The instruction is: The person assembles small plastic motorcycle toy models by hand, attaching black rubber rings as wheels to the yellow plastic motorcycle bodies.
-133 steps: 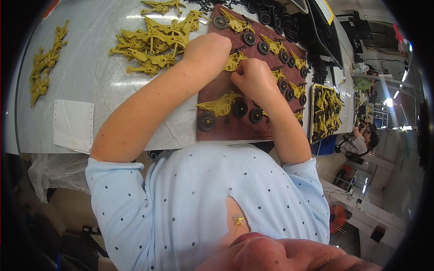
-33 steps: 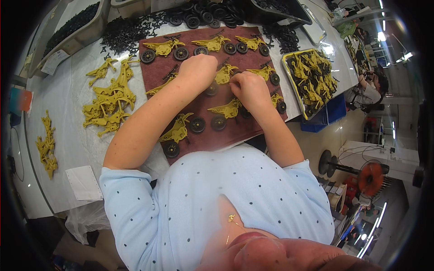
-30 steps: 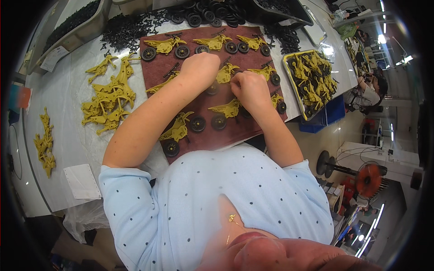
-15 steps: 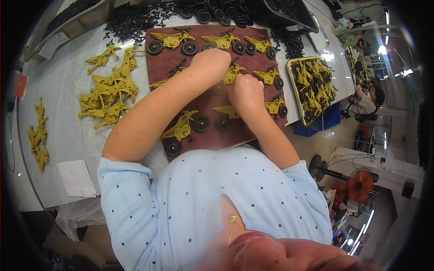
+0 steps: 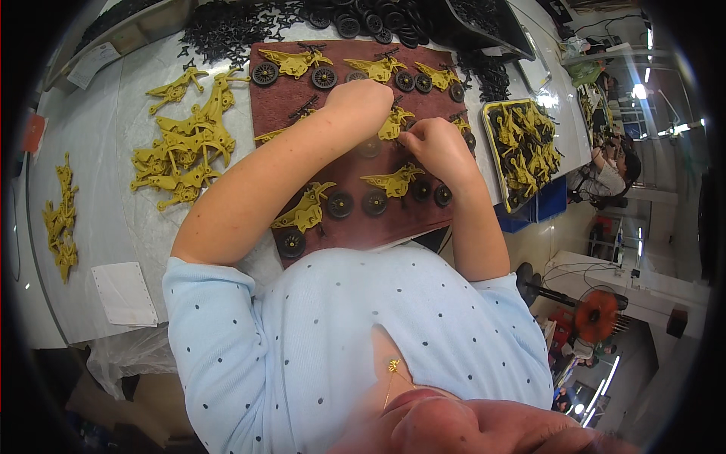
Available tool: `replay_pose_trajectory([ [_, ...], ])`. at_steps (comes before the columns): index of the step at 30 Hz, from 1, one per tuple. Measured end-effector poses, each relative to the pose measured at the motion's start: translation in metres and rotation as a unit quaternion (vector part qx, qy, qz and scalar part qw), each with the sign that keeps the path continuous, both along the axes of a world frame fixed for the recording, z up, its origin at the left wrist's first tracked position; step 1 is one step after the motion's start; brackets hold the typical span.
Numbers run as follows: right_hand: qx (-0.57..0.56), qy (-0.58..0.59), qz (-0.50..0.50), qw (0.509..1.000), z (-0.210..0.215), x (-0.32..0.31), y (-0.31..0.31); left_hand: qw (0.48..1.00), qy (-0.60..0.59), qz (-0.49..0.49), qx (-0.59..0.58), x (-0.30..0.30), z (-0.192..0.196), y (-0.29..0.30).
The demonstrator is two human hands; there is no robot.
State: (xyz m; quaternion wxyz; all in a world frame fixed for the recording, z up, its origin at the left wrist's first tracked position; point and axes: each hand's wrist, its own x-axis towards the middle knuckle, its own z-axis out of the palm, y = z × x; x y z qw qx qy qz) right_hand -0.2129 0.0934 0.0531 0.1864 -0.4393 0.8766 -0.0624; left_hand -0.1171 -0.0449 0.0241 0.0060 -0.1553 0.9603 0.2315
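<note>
On the red cloth (image 5: 261, 110), the left hand (image 5: 367, 102) and the right hand (image 5: 439, 147) are at both sides of 1 yellow bike frame (image 5: 394, 123), in the middle row. The fingers of the left hand are turned away, so I cannot tell if they grip it. On the right hand, thumb and forefinger come close together beside this frame; whether they pinch a small piece, I cannot see.

The cloth appears partly completed. In the back row, 3 frames (image 5: 295, 63) each have 2 wheels and a black bar (image 5: 311, 47). In the front, 2 frames (image 5: 306, 210) lie with wheels (image 5: 339, 204) near them, but I see no bar on them. The loose frames in the pile (image 5: 185, 144), on the left of the desk (image 5: 98, 197), show no wheels.

The yellow-rimmed tray (image 5: 496, 170) is heaped with yellow frames and black parts. The grey bin (image 5: 144, 38) and the black bin (image 5: 522, 38) hold small black parts. Loose wheels (image 5: 363, 23) lie behind the cloth.
</note>
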Motion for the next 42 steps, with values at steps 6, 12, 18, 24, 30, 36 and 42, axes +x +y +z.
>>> replay_pose_trajectory([
  [6, 0.006, 0.066, 0.038, 0.997, -0.023, -0.002, -0.001, 1.0, 0.002, -0.017, -0.003, -0.003, 0.003, 0.001],
  [12, 0.107, 0.071, 0.026, 0.991, -0.009, 0.007, -0.014, 1.0, 0.022, -0.004, -0.013, -0.006, -0.014, -0.002],
  [18, -0.162, 0.093, 0.052, 0.981, -0.012, -0.004, 0.014, 0.901, 0.073, 0.124, 0.41, -0.003, 0.02, 0.006],
  [24, -0.414, -0.051, 0.092, 0.904, -0.003, 0.013, 0.032, 0.769, 0.043, 0.096, 0.63, -0.003, 0.037, 0.027],
  [30, -0.439, -0.094, 0.084, 0.889, -0.002, -0.004, 0.048, 0.749, 0.045, 0.09, 0.655, -0.014, 0.042, 0.04],
  [36, -0.421, -0.13, 0.013, 0.898, 0.0, -0.025, 0.068, 0.714, 0.031, 0.101, 0.692, -0.033, 0.039, 0.045],
  [42, -0.441, -0.181, -0.07, 0.876, -0.001, -0.04, 0.083, 0.798, -0.006, 0.049, 0.6, -0.054, 0.04, 0.058],
])
